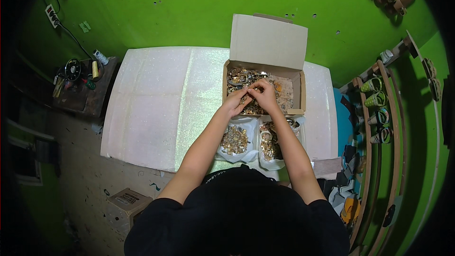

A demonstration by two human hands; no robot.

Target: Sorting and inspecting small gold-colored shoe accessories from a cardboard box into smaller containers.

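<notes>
Both hands meet over an open cardboard box (303, 90), its lid raised toward the wall. My left hand (235, 101) is on the left, fingertips pinched together. My right hand (264, 96) meets it with thumb and fingers closed, and whatever small piece sits between the fingertips is too small to make out. Many small gold, silver and dark metal-looking pieces (237, 77) fill the box's left side; fewer lie on the right. In front of the box, a white plastic bag (252, 149) holds small shiny pieces (234, 140). Beside it, partly behind my right forearm, a second lined container holds larger metallic pieces (268, 147).
A glittery white cover (147, 99) lies over the table. To the left, a small dark table (85, 97) carries thread spools and a wheel. A cardboard box (127, 204) stands on the floor. At right are a wooden rack (372, 161) with sandals and a heap of scraps (348, 192).
</notes>
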